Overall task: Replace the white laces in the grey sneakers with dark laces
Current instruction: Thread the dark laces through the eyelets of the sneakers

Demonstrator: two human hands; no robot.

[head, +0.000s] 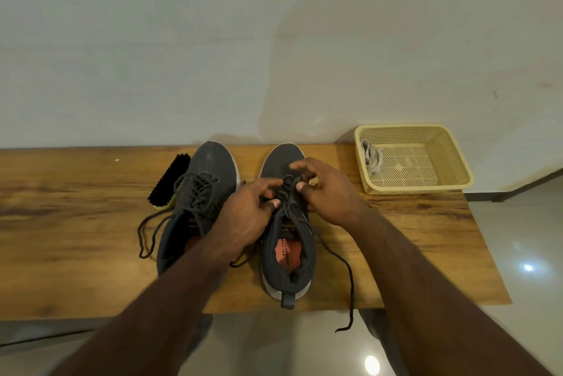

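Two grey sneakers stand side by side on the wooden table, toes pointing away from me. The left sneaker [210, 180] carries a dark lace whose loose ends trail off to its left. On the right sneaker [286, 254], my left hand [249, 211] and my right hand [326, 193] meet over the eyelets, each pinching the dark lace [350, 278] between thumb and fingers. One free end of that lace hangs over the table's front edge. The white laces [370, 158] lie bundled in the basket.
A beige plastic basket [441, 156] sits at the table's [76, 238] back right corner. A black-bristled shoe brush [169, 180] lies just left of the left sneaker. A wall rises right behind the table. Shiny floor shows to the right and below.
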